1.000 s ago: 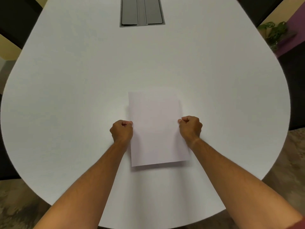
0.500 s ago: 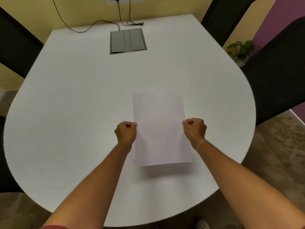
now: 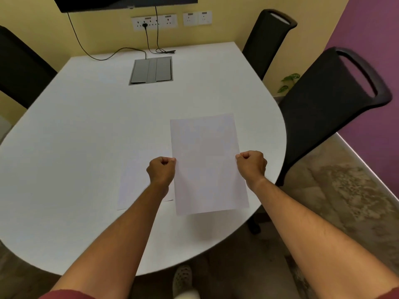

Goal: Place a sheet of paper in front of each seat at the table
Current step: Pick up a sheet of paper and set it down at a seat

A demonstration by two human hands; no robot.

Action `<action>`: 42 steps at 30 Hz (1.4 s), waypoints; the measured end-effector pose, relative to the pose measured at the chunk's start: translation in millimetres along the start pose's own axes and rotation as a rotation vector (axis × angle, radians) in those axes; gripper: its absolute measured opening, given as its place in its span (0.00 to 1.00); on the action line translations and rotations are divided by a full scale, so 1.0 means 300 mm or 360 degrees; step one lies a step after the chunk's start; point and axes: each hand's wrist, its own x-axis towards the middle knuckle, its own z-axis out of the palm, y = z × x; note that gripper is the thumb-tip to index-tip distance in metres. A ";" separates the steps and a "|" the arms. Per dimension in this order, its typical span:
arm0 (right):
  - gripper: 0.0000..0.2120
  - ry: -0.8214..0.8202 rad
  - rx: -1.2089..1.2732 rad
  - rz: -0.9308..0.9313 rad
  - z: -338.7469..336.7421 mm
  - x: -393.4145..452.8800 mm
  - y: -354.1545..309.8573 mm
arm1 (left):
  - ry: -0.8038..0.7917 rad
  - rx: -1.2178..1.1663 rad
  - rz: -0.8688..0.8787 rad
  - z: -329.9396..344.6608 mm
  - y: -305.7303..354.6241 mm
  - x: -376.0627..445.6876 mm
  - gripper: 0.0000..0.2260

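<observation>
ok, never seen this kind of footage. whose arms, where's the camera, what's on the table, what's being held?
There is no machine here: these are a person's two bare arms, filmed by one wide-angle camera worn on their head, looking forward and down.

The left hand and right hand each pinch a side edge of a white sheet of paper, held just above the white table; its shadow falls below it.

A second sheet lies flat on the table, partly hidden by the left arm.

Farther back, a grey cable hatch is set into the tabletop, with black cables running to wall sockets.

Black chairs stand around the table: two on the right, one at the left edge.
</observation>
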 end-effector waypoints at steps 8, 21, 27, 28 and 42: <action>0.14 -0.0064 -0.0024 -0.0058 -0.062 0.250 0.034 | 0.0011 -0.0072 -0.0064 0.211 0.043 0.035 0.06; 0.14 -0.0206 -0.0257 -0.0077 0.031 0.816 0.000 | 0.0056 -0.0299 -0.0401 0.604 0.104 0.268 0.08; 0.17 -0.0302 -0.0443 -0.0162 0.076 1.024 -0.035 | 0.0152 -0.0378 -0.0524 0.733 0.133 0.302 0.08; 0.16 -0.0331 -0.0472 -0.0181 0.086 1.060 -0.043 | 0.0173 -0.0403 -0.0545 0.756 0.136 0.304 0.08; 0.06 -0.0858 -0.0676 -0.0506 0.295 1.478 -0.059 | 0.0525 -0.0610 -0.0853 1.054 0.129 0.323 0.07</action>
